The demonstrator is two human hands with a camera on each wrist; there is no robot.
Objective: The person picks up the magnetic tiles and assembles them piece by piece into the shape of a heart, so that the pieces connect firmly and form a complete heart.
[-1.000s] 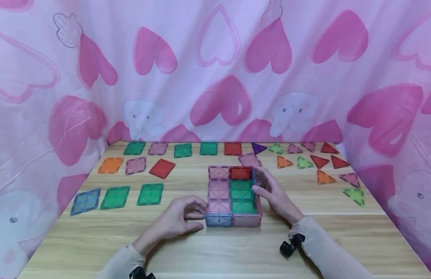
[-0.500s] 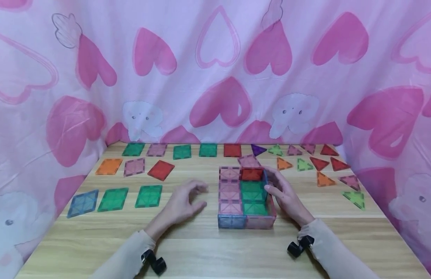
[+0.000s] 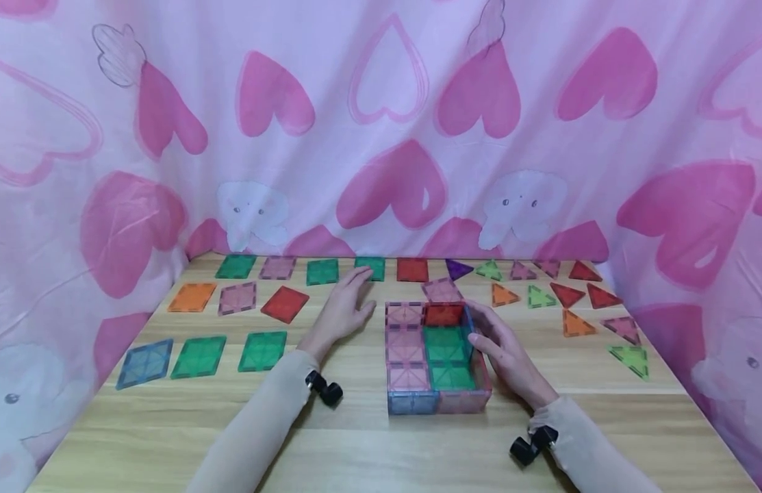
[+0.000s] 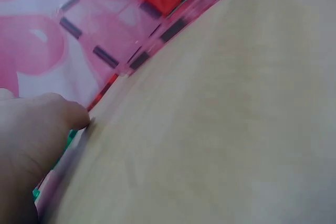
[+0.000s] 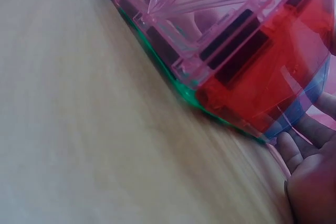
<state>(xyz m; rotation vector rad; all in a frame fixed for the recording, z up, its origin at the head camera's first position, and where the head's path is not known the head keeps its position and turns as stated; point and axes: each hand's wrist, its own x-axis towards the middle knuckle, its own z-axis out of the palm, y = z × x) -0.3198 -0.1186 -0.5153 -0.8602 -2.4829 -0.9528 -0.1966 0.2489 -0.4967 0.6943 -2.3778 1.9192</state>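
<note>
A low box of translucent magnetic tiles (image 3: 405, 344) stands on the table at the centre. Pink tiles top its left half; the right half is uncovered, showing a green floor and a red back wall (image 5: 262, 77). My right hand (image 3: 504, 349) holds the box's right side, thumb near the upper edge of a blue upright tile (image 3: 469, 329). In the right wrist view its fingers (image 5: 312, 127) meet that side. My left hand (image 3: 340, 311) reaches over the table with extended fingers and holds nothing. Its fingertips overlap a green square tile (image 3: 376, 267) in the back row.
More square tiles lie flat at the left, among them an orange tile (image 3: 192, 297) and a blue tile (image 3: 144, 363). Several triangular tiles, such as an orange triangle (image 3: 576, 324), spread over the right. A pink heart-patterned curtain (image 3: 393, 192) hangs behind the table.
The box and my right hand have moved rightward. My left hand has left the box's left side and moved away toward the back row of tiles, its fingers straightening.
</note>
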